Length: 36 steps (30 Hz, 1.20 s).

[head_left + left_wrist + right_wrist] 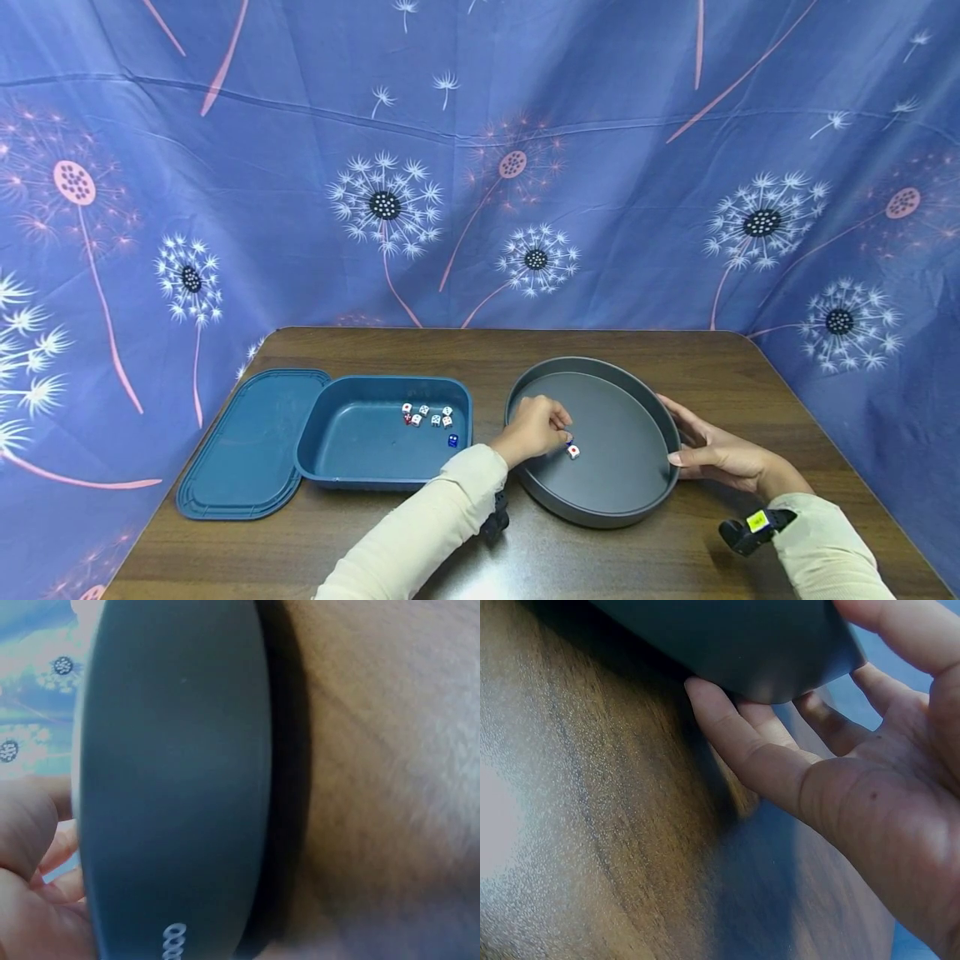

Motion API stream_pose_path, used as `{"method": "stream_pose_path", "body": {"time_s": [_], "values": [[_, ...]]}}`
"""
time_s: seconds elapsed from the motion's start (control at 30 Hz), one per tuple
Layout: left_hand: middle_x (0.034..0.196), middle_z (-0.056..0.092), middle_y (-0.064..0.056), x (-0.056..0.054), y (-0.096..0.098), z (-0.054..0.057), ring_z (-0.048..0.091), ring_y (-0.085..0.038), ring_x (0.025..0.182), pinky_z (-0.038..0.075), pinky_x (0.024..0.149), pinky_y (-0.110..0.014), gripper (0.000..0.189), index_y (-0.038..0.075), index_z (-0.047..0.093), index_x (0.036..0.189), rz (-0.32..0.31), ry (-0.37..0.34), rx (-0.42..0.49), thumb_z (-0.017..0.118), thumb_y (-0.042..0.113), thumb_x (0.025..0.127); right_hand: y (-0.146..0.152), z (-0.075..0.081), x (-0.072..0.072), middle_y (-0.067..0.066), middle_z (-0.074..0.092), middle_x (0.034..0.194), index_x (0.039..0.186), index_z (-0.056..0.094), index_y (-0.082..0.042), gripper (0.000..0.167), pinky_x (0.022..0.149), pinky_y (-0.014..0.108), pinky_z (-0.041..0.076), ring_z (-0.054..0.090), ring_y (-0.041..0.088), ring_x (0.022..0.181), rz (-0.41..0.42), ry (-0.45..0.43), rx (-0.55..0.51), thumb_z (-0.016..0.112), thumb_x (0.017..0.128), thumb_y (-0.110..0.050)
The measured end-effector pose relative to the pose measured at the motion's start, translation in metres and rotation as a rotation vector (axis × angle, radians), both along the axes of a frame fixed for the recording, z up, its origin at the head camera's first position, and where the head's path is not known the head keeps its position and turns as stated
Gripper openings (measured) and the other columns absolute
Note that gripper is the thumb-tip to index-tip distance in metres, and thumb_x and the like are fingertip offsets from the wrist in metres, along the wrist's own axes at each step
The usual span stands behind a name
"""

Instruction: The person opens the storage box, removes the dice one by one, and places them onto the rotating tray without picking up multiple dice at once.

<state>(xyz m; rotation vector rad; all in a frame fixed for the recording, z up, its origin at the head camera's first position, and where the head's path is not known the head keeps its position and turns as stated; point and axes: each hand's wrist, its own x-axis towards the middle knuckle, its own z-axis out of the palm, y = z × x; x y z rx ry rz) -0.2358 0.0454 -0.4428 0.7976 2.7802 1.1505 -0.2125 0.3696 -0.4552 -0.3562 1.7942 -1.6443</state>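
Observation:
A round dark grey pan (600,492) is on the table. My left hand (531,429) reaches over its near-left rim, fingers curled, and pinches a small blue die (570,439) that the fingertips partly hide. Just below that die, a white die (573,452) with a red dot lies on the pan floor. On the far side of the pan, my right hand (716,454) grips the rim, its thumb against the upper edge. In the right wrist view the fingers (754,754) reach under the pan's side (757,652). The left wrist view is mostly filled by the pan wall (176,772).
Left of the pan stands a blue rectangular container (352,446) with several white dice (436,421), a red die (408,418) and a blue die (453,440) at its right end. A blue lid (240,450) lies beside it. A patterned cloth (480,208) hangs behind the wooden table (675,550).

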Motion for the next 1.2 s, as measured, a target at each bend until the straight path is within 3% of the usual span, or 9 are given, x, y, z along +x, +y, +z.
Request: {"method": "stream_pose_path", "body": {"time_s": [0.37,0.7,0.9,1.0,1.2], "values": [[0.081,0.07,-0.001,-0.004,-0.02,0.023,0.06,-0.003,0.071,0.047,0.066,-0.013,0.017,0.001,0.072,0.094,0.005,-0.079,0.065,0.077,0.009,0.08,0.002,0.0,0.0,0.019,-0.028,0.153,0.152,-0.013,-0.023,0.095,0.095,0.055,0.043,0.031,0.027,0.132,0.008,0.001,-0.009,0.056,0.092,-0.001],[0.086,0.07,-0.003,-0.008,-0.059,0.038,0.062,-0.011,0.077,0.05,0.067,-0.02,0.016,0.006,0.073,0.095,0.054,-0.131,0.141,0.076,0.013,0.081,0.002,0.0,0.001,0.019,-0.029,0.152,0.152,-0.015,-0.022,0.094,0.095,0.056,0.044,0.035,0.026,0.13,0.007,0.006,-0.004,0.056,0.092,-0.002],[0.085,0.07,-0.003,-0.008,-0.088,0.039,0.063,-0.011,0.076,0.05,0.067,-0.022,0.02,0.003,0.072,0.098,0.093,-0.134,0.155,0.075,0.013,0.082,0.001,-0.001,0.0,0.019,-0.028,0.153,0.152,-0.015,-0.023,0.095,0.095,0.056,0.043,0.034,0.025,0.131,0.004,0.005,0.001,0.055,0.092,-0.001],[0.084,0.07,-0.004,-0.008,-0.103,0.036,0.063,-0.011,0.074,0.05,0.066,-0.022,0.02,0.002,0.072,0.097,0.119,-0.117,0.166,0.076,0.013,0.08,0.0,-0.002,-0.001,0.02,-0.027,0.153,0.152,-0.013,-0.023,0.094,0.095,0.056,0.043,0.033,0.028,0.132,-0.002,0.007,0.009,0.056,0.092,-0.001],[0.084,0.071,-0.007,-0.005,-0.13,0.026,0.065,-0.013,0.075,0.052,0.068,-0.024,0.019,0.002,0.072,0.096,0.161,-0.146,0.195,0.077,0.007,0.079,0.0,-0.001,-0.001,0.02,-0.028,0.153,0.152,-0.014,-0.023,0.093,0.095,0.056,0.043,0.034,0.027,0.131,0.007,0.012,0.013,0.055,0.093,-0.001]]}}
